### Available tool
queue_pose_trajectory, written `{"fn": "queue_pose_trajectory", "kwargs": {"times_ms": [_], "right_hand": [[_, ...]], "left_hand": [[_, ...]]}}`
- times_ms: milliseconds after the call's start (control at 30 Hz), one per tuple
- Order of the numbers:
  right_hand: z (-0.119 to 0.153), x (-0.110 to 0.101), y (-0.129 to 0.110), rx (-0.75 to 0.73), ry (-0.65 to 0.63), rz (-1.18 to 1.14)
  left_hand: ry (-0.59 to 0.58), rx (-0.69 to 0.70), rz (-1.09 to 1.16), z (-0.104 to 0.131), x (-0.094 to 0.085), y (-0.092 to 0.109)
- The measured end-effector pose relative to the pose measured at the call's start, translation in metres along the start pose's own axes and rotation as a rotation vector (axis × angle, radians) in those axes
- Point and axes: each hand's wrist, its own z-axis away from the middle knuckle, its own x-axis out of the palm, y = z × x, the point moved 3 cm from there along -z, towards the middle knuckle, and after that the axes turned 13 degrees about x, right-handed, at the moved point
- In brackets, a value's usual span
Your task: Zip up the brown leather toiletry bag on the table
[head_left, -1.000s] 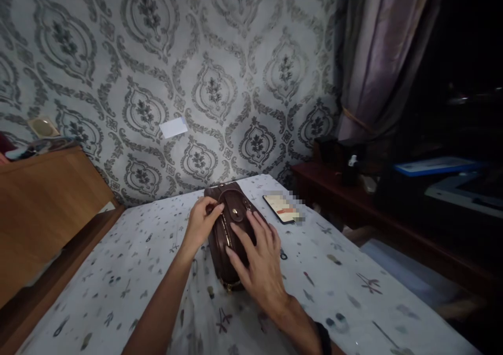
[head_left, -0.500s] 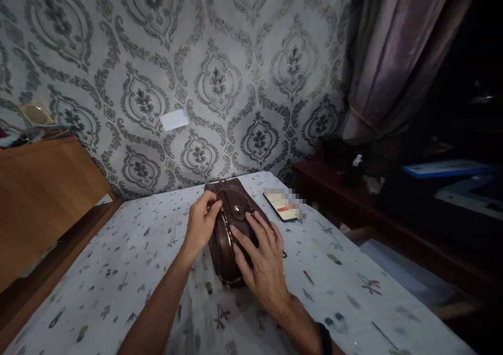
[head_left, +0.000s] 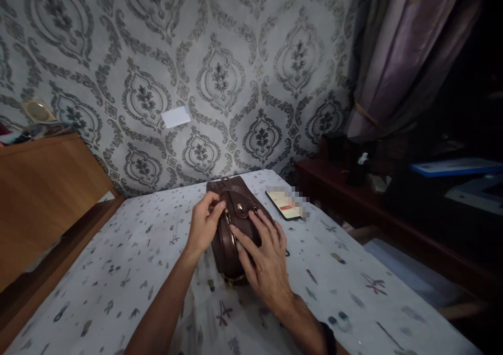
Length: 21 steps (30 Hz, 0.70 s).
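A small brown leather bag (head_left: 236, 224) lies on its side near the far middle of the counter (head_left: 118, 281), which is covered with a pale cloth printed with small dark sprigs. The bag's long axis runs away from the person, and a gold zip runs along its left edge, with a little flap and stud on top.

The left hand (head_left: 204, 224) comes in from the near left and sits at the bag's left edge. Its grip is nearly closed, thumb and forefinger pinched together right at the zip line near the far end; whether they actually have the zip pull between them is too small to tell. The right hand (head_left: 263, 255) lies flat over the near right part of the bag, fingers spread and pressing down on the leather, so its grip is open and holds nothing, only steadying the bag. A dark band shows at that wrist.

Just to the right of the bag, further along the counter, a phone (head_left: 285, 204) lies face up with its screen lit. A wooden cabinet (head_left: 43, 192) stands to the left, patterned wallpaper (head_left: 220, 82) fills the far wall with a white card (head_left: 175, 117) stuck on it, and a curtain (head_left: 396, 56) hangs at the far right above a dark shelf (head_left: 353, 192).
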Motion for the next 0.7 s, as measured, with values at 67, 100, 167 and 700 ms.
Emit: {"fn": "queue_pose_trajectory", "kwargs": {"times_ms": [67,100,167,700], "right_hand": [[0.0001,0.0003,0.0001,0.003,0.003,-0.007],[0.0001,0.0005,0.0001,0.006,0.004,-0.011],[0.0003,0.0007,-0.0002,0.012,0.006,-0.018],[-0.0008,-0.0024,0.0009,0.015,-0.010,-0.094]], "left_hand": [[-0.005,-0.001,0.004,0.0003,-0.0002,0.0008],[-0.009,-0.001,0.007,0.0005,-0.0003,0.0012],[-0.018,0.000,0.014,0.0011,-0.0006,0.0023],[-0.044,-0.034,0.023,0.0091,0.0005,0.0049]]}}
